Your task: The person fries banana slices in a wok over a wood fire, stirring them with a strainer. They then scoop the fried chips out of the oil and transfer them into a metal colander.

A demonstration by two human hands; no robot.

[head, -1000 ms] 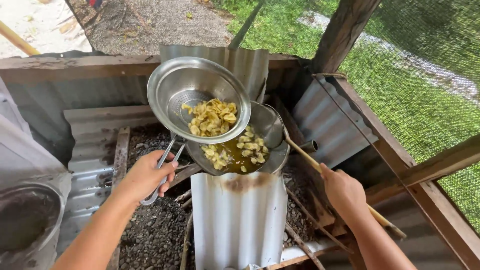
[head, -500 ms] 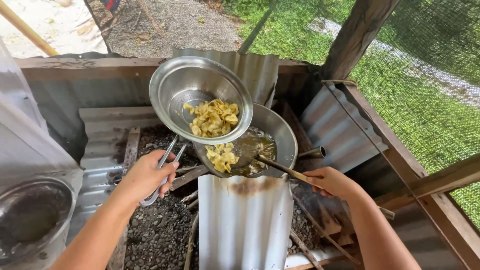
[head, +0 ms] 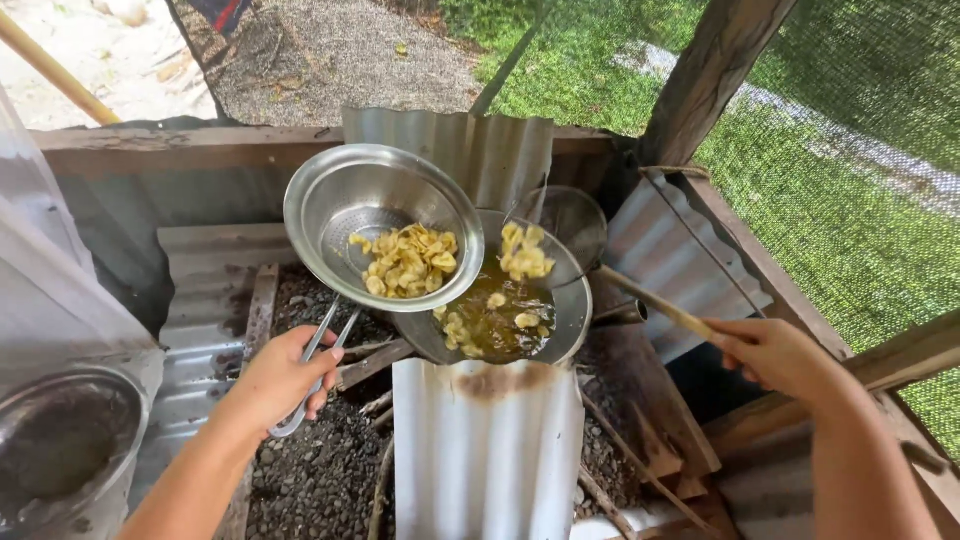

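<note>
My left hand (head: 285, 375) grips the wire handle of a round metal strainer (head: 345, 205), held tilted above the stove with a pile of yellow fried chips (head: 408, 262) in it. My right hand (head: 775, 352) holds the wooden handle (head: 655, 305) of a mesh skimmer (head: 568, 218), which is lifted over the pan and carries a small heap of chips (head: 526, 250). Below both sits a metal frying pan (head: 570, 325) of hot oil in which a few chips (head: 492, 322) float.
Corrugated metal sheets (head: 487, 450) shield the fire at the front, back and right. Charcoal and ash (head: 320, 470) lie on the stove bed. A metal bowl (head: 60, 440) stands at the lower left. A wooden post (head: 710, 70) and green mesh fence (head: 850, 170) are on the right.
My right hand has drawn back to the right and lifted the skimmer out of the oil with chips on it. The strainer has stayed over the pan in my left hand.
</note>
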